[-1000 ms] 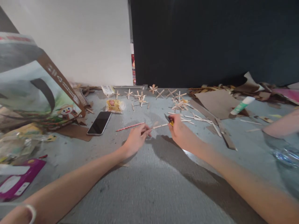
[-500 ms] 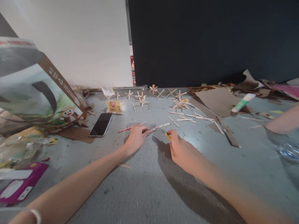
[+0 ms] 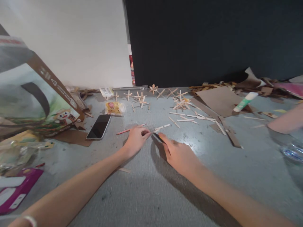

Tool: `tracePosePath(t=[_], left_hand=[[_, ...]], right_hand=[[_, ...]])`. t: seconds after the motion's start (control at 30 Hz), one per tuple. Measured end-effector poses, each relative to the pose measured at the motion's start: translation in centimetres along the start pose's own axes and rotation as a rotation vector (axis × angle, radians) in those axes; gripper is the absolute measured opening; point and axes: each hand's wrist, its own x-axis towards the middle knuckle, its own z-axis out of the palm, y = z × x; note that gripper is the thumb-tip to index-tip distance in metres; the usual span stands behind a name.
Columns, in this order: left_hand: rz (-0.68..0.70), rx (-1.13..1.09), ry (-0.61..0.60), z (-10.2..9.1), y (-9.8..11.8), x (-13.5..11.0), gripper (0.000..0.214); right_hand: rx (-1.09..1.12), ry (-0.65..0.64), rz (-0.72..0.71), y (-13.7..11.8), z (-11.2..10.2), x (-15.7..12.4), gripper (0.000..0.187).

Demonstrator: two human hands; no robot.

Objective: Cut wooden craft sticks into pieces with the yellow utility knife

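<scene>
Taking the phone (image 3: 98, 126) as my landmark, my left hand (image 3: 136, 139) rests to its right and a little nearer me. Its thumb and finger are pressed together at the tips; I cannot tell whether they pinch the end of a stick. Farther right of the phone, my right hand (image 3: 181, 155) has its fingers wrapped around a dark knife with a yellow patch (image 3: 159, 137), its tip close to my left fingertips.

Two pale sticks (image 3: 163, 126) lie just beyond the fingertips, right of the phone and about level with it. More loose sticks (image 3: 186, 120) are farther to its right on the grey surface (image 3: 146, 192), and crossed-stick pieces (image 3: 128, 95) stand beyond the phone and to its right. A red-striped rod (image 3: 124, 131) lies between the phone and my left hand; a yellow packet (image 3: 115, 108) sits just past the phone's far end.

I judge the step in hand to be knife work on a stick at my left fingertips. From here, the move calls for a steady left grip, fingers clear of the edge, and short, light pressure from the right.
</scene>
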Motion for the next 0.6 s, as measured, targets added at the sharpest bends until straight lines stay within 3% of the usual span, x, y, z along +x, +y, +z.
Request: tracePosePath(t=[0.23,0.6], left_hand=[[-0.061,0.004,-0.031,0.07,-0.07,0.17,0.013],[0.005,0.001,0.021,0.19,-0.27,0.1,0.017]], right_hand=[[0.054,0.026,-0.017,0.09,0.4,0.18,0.044],[0.144,0.007,0.019,0.04,0.38,0.34,0.045]])
